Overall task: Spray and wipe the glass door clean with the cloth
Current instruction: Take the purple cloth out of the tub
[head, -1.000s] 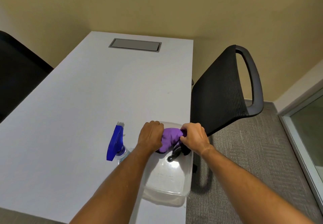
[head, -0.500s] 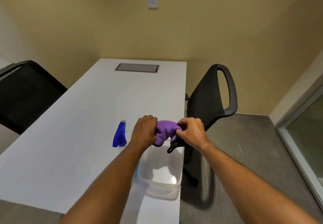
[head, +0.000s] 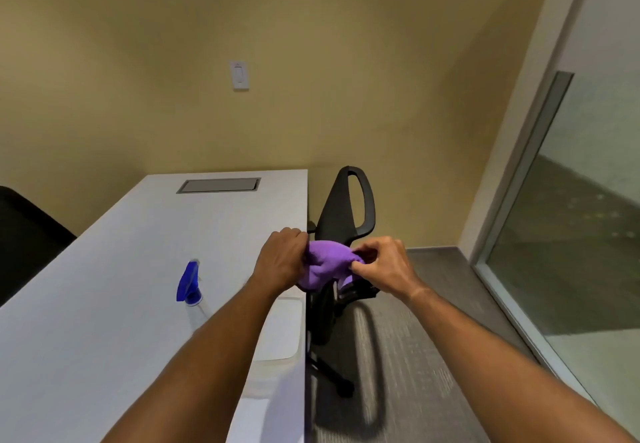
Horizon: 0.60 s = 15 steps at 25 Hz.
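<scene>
Both hands meet at the centre of the frame, raised above the right edge of the long white counter (head: 104, 304). The left hand (head: 282, 262) is closed in a fist-like grip on the left end of a bunched purple cloth (head: 323, 264). The right hand (head: 384, 266) pinches the cloth's right end between thumb and curled fingers (head: 363, 252). The cloth hangs between the two grips, clear of the counter.

A spray bottle with a blue trigger head and clear body (head: 188, 285) stands on the counter at centre left of the frame, well to the left of the left forearm and untouched. A clear rectangular plastic container (head: 282, 332) rests on the counter at its right edge, below the hands and partly covered by the left forearm.

A black mesh-backed office chair (head: 348, 214) stands on the grey carpet just right of the counter, behind and below the cloth. The dark back of a second chair (head: 24, 235) shows at the left edge. A grey recessed panel (head: 219, 185) sits at the counter's far end, and a white wall switch (head: 239, 75) is mounted on the tan wall above.

The glass door in its pale metal frame (head: 571, 235) fills the right side of the frame, well apart from both hands.
</scene>
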### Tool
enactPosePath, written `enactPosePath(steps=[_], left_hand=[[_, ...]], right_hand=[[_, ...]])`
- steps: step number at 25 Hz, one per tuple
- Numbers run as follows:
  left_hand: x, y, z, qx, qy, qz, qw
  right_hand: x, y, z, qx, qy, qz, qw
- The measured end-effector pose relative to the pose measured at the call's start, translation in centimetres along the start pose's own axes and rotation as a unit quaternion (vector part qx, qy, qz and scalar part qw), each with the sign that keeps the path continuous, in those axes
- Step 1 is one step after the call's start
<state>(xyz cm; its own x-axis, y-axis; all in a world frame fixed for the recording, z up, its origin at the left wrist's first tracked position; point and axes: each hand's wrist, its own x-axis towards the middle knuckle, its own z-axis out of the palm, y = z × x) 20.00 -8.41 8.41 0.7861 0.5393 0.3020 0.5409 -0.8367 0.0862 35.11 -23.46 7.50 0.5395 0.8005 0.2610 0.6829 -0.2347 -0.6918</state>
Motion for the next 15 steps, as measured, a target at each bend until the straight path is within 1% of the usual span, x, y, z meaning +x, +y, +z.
enactPosePath(steps=[3, 6, 7, 9, 13, 15], left_hand=[[0.9, 4.2, -1.2, 0.013, 0.030, 0.075, 0.997], [1.8, 8.1, -2.4, 0.013, 0.054, 0.161, 0.985], [2.1, 9.4, -2.8, 0.015, 0.059, 0.190, 0.980], [2.8, 11.7, -3.4, 0.012, 0.068, 0.243, 0.968], [4.2, 15.5, -4.1, -0.027, 0.087, 0.346, 0.934], [4.7, 17.4, -4.6, -0.054, 0.095, 0.395, 0.912]], right_hand=[[-2.9, 1.3, -3.8, -0.010, -0.031, 0.043, 0.999], [-5.2, 2.4, -6.9, -0.015, -0.060, 0.053, 0.997], [-5.8, 2.5, -7.9, -0.013, -0.059, 0.058, 0.997], [-6.3, 2.7, -9.8, -0.009, -0.022, 0.070, 0.997], [-6.3, 2.3, -13.7, -0.066, 0.135, 0.069, 0.986], [-6.8, 1.9, -15.4, -0.106, 0.165, 0.058, 0.979]])
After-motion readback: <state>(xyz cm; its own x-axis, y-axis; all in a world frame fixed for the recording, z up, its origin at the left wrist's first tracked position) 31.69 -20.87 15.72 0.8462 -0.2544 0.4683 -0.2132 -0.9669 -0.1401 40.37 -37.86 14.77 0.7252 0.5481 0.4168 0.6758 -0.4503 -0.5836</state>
